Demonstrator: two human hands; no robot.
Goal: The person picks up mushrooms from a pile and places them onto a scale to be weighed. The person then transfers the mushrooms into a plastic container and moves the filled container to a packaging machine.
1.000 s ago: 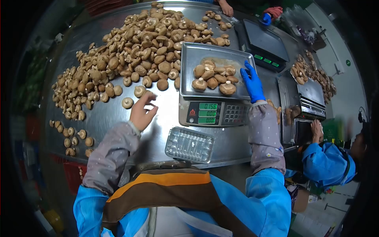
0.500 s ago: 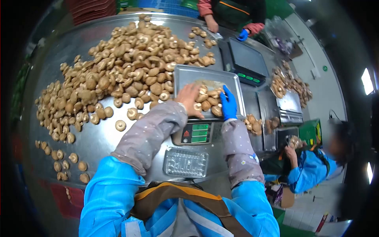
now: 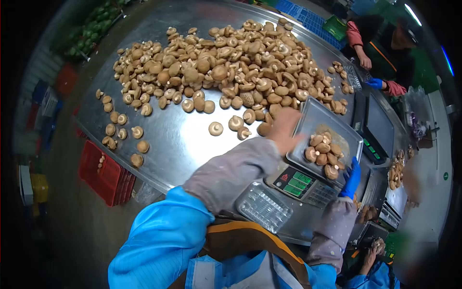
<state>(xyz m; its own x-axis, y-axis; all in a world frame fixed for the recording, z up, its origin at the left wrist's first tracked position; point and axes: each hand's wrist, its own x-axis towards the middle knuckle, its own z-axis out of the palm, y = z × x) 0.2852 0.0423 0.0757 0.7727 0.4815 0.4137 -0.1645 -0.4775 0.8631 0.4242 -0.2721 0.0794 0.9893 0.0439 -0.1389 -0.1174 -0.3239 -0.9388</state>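
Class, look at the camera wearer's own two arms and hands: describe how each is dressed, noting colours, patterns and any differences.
The left hand has no glove, while the right hand wears a bright blue one. Greyish-mauve fabric sleeve covers dress both forearms, small pale dots showing on the right one. Above them are bright blue sleeves.

White glare burns on the metal table [image 3: 159,130], the moving left hand [image 3: 285,131] blurs, and dark edges curve.
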